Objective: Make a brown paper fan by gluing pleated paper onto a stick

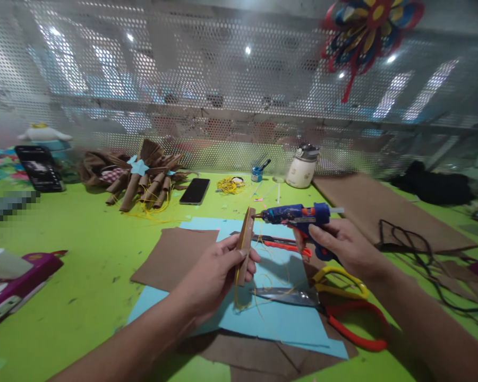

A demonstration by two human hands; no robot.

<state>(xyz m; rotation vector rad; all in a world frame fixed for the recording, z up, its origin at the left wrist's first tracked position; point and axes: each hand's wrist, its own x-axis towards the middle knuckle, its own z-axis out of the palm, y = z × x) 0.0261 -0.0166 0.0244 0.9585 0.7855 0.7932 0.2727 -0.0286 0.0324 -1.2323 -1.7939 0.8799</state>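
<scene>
Upright in my left hand (223, 273) is a narrow brown paper strip (247, 239), pinched between thumb and fingers, with yellow string running along it. My right hand (344, 241) is wrapped round the handle of a blue glue gun (297, 215). Its nozzle points left and meets the strip's upper edge, or nearly so. A clear glue stick pokes out of the gun's back. Below the hands, large scissors (287, 296) with one yellow and one red handle lie on light blue paper (279, 323). A second, red-handled tool (281, 244) lies behind the strip.
Brown paper sheets (179, 254) lie on the green table (87, 297). Behind stand rolled brown paper pieces (143, 183), a phone (195, 191), yellow string (230, 185), a blue jar (257, 173) and a white bottle (300, 168). At right, a black cord (414, 241) crosses brown cardboard (382, 212).
</scene>
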